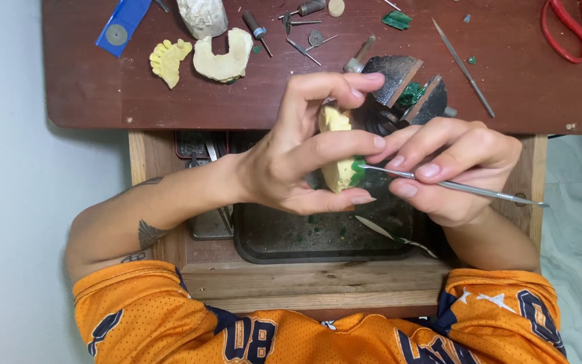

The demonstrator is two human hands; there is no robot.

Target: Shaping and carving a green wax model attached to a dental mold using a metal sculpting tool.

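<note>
We look straight down on our two hands, held above an open wooden drawer [345, 283] whose dark tray [291, 243] carries green flecks. Our left hand [291, 168] grips a yellow dental cast [337, 152]: the fingers [345, 143] are closed around it from above and below, and the cast stands roughly upright between them, over the tray and just in front of the table edge. A patch of green wax [358, 166] sits on the cast's lower right side.

Our right hand [453, 168] holds a thin metal carving tool [453, 184] in a pen grip, its fingers [429, 170] pinched shut on the shaft. The tool lies nearly level, with its tip touching the green wax and its rear end reaching past the hand to the right.

On the brown table [102, 94] beyond the hands lie a second yellow cast [168, 61] and, just beside it, a pale horseshoe-shaped cast [223, 57]. A dark block holder [405, 84] with green material in its slot stands directly behind the hands. Further items are a blue strip with a disc [121, 25] at upper left, small burs and bits [301, 34] near the top centre, a long slender instrument [463, 67] lying diagonally, and red-handled scissors [574, 27] at upper right. Orange sleeves [170, 317] frame the lower edge.
</note>
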